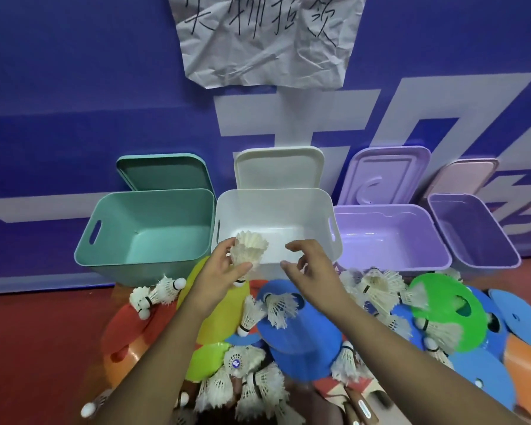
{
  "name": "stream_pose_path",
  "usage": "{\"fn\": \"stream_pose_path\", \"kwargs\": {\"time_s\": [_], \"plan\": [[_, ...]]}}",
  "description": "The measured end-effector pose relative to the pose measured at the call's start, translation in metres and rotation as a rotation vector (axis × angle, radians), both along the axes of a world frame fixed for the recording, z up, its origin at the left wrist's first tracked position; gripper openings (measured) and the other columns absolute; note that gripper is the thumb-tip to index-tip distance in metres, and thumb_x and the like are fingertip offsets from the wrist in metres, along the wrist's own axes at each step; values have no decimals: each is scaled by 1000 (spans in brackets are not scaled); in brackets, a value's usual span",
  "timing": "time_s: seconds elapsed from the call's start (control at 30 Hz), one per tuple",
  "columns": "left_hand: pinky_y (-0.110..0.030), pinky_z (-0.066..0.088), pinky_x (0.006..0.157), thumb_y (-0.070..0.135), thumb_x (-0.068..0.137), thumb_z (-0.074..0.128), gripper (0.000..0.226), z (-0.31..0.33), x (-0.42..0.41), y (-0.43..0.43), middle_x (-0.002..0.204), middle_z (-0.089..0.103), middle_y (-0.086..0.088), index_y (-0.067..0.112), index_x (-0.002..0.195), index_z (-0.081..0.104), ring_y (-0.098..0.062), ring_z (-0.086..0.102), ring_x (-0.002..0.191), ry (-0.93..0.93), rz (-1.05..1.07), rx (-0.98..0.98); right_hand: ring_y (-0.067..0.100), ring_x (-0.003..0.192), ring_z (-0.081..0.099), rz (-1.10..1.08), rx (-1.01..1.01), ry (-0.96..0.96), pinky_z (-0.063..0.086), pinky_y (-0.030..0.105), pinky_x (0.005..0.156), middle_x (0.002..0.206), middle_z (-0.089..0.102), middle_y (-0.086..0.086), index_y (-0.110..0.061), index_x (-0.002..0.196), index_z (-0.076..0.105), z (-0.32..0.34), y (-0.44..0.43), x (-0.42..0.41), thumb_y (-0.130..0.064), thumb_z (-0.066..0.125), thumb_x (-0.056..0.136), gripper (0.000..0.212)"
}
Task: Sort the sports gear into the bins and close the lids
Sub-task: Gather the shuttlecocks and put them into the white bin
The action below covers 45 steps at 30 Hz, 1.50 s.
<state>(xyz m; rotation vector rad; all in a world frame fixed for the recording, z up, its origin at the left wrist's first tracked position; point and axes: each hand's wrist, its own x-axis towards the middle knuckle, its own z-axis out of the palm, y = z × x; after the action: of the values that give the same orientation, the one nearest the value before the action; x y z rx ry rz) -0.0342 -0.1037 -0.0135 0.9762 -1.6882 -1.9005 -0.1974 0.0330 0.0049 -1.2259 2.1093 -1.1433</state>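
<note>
Our left hand (224,271) holds shuttlecocks (249,250) at the white bin (288,210); our right hand (310,265) hangs loose, empty. We should drop them past the rim.

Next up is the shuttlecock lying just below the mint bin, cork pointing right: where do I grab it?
Pinch the shuttlecock at its cork end, by the black band, coming from above and the right. The cork sticks out free on that side; the feather skirt is frail and lies against a second shuttlecock.
</note>
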Motion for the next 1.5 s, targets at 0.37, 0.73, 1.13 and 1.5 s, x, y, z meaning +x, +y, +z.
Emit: {"fn": "stream_pose_path", "kwargs": {"time_s": [0.37,0.73,1.13,1.5], "plan": [[-35,56,81,7,84,71,53,-10,27,-21,121,64,4,44,116,50,-12,62,111,-74,-17,-9,27,97,61,152,389,504,49,36,69,98,64,5,-14,105,68,-57,7,16,-9,50,89,24],[-32,53,92,13,79,79,55,1,1,-51,117,64,2,44,117,54,-19,63,107,-103,-233,-176,12,70,62,-111,-39,-88,46,21,65,80,69,2,-16,99,64,38,-44,-29,-10,61,91,10],[-28,52,87,32,75,79,50,-24,-54,-107,117,54,10,41,117,54,-5,58,101,-330,-343,-512,13,83,65,-39,151,-340,51,26,79,90,70,-4,-14,92,66,-14,-102,-46,-46,55,95,34],[-32,45,91,28,77,76,63,-79,-93,-116,121,51,-4,23,133,49,-20,53,108,-724,-597,-663,16,56,43,16,602,-18,32,24,48,62,48,0,-12,61,46,-85,-132,-56,-8,51,86,26]]}}
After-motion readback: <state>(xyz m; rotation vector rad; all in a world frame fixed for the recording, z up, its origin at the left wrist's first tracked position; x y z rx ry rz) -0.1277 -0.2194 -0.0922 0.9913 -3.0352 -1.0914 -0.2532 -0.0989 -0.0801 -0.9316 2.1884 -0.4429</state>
